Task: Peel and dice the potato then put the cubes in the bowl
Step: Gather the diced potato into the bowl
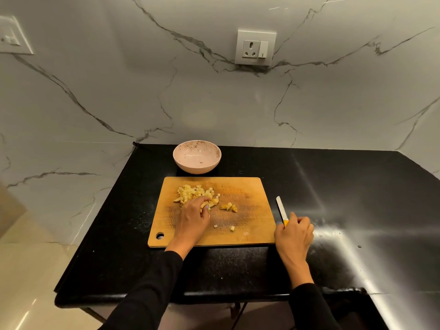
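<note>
Left hand (194,216) lies on the board (250,222) with fingers curled over the near edge of the cube pile (194,192); its grip looks closed on a few pieces, though how many it holds I cannot tell. Right hand (294,233) rests on the black worktop (345,186) just right of the board, its grip closed round the yellow handle of the knife (282,210), whose pale blade points away toward the far side, clear of the food. Dicing looks finished: the main pile sits in the far left part of the board, a small clump (228,207) lies just right of it, and two stray cubes (232,228) lie nearer the person. The bowl (214,160) stands on the worktop just beyond the board's far edge, almost straight ahead of the pile and holding no cubes that I can see. So the transfer runs directly away from the left hand, which is much the nearer to both pile and bowl; the right hand is well apart from them.
</note>
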